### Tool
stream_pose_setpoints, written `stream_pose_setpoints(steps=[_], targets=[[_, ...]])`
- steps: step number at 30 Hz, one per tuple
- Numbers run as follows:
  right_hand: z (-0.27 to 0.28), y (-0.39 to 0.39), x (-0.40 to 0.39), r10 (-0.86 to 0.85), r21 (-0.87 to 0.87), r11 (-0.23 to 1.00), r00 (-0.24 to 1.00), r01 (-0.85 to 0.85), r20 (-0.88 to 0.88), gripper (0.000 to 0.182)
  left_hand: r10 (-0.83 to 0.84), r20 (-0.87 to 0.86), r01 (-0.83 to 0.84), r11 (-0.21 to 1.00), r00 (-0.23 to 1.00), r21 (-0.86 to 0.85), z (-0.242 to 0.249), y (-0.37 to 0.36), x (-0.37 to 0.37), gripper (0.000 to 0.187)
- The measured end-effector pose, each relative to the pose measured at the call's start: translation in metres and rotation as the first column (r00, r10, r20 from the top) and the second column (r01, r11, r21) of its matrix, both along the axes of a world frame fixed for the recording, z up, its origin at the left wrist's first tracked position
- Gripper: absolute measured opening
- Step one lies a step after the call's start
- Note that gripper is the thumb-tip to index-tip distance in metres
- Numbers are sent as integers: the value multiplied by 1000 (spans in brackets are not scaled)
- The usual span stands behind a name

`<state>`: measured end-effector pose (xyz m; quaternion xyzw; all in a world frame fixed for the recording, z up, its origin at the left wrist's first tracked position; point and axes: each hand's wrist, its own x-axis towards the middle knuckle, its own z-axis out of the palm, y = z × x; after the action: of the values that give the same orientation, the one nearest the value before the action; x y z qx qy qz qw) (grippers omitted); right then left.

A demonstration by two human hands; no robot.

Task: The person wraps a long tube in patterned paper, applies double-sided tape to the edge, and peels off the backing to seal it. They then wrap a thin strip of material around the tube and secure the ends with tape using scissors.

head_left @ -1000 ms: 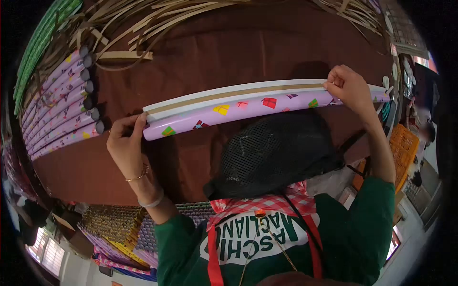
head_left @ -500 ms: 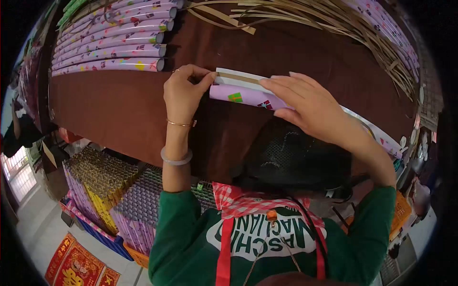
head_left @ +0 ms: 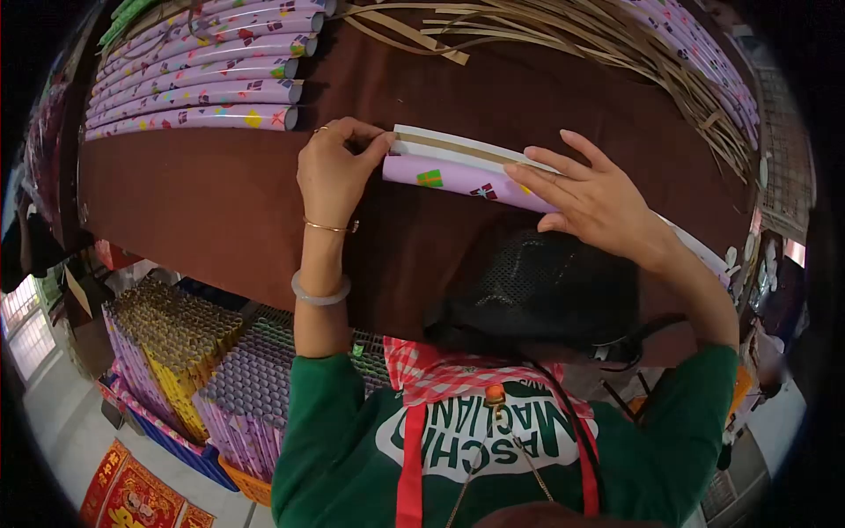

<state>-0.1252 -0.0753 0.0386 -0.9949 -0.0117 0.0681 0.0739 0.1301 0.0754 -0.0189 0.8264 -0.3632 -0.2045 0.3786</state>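
Observation:
On the brown table lies a purple gift-patterned paper roll [head_left: 458, 183], with a white inner edge of the sheet showing along its far side. A narrow brown strip [head_left: 449, 146] runs lengthwise on that white edge. My left hand [head_left: 339, 167] pinches the left end of the strip and paper between thumb and fingertips. With fingers spread, my right hand [head_left: 591, 195] rests flat across the roll and strip further right. The roll's right part passes beneath my right hand and forearm, and white paper reappears beyond it.
Finished purple patterned tubes [head_left: 194, 117] lie side by side at the far left. A bundle of loose brown strips [head_left: 607, 44] spreads along the far right. A black mesh-like item [head_left: 537, 290] sits at the near edge. Crates of upright tubes [head_left: 238, 387] stand below left.
My right hand has slid to the right along the roll, its fingers spreading wider and uncovering more strip. My left hand keeps its pinch at the left end. The view has shifted slightly.

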Motion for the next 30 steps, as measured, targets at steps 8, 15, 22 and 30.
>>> stream_pose_setpoints(steps=[8, 15, 22, 30], targets=[[13, -15, -79, -83, -115, 991, 990, 69, -115, 66, 18, -76, -18, 1000, 997, 8, 9, -2, -4, 16], [19, -15, -126, -269, -114, 960, 954, 256, -128, 58, 4, 27, -5, 1000, 1000, 26, 8, -3, -1, 22], [11, 8, -160, -501, 14, 861, 844, 508, 193, 49, 1, 81, 1, 1000, 997, -24, -3, 0, 3, 30], [16, 69, -246, -750, 178, 529, 358, 830, 557, 27, -14, 98, 38, 969, 995, -245, -10, 15, 2, 16]])
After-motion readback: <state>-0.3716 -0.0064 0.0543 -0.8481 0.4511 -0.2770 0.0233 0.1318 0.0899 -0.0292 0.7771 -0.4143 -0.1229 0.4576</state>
